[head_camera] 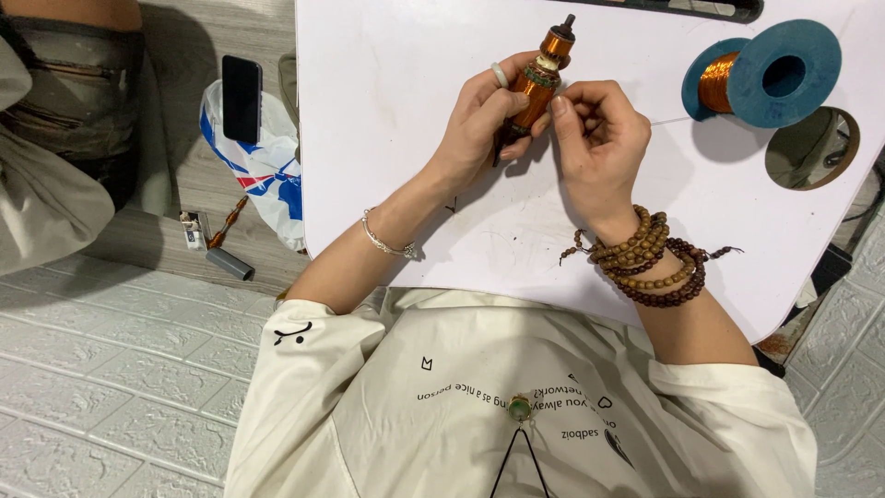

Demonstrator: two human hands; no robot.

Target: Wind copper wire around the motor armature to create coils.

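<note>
My left hand (479,124) grips the copper coil (539,78); my right hand (595,129) pinches its thin wire (664,120). Pulling hard could snap that wire, I judge.

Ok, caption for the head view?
Left hand holds a copper-wound rotor while right hand pinches wire beside it.

Copper-orange wire showing on the wound rotor (538,81); spool (772,72) showing teal-blue flanges, copper wire. Desk (396,83) showing plain white. Brown wooden bead bracelets (650,258). Phone (241,97) showing black. Bag (263,171) showing white with blue and red.
</note>
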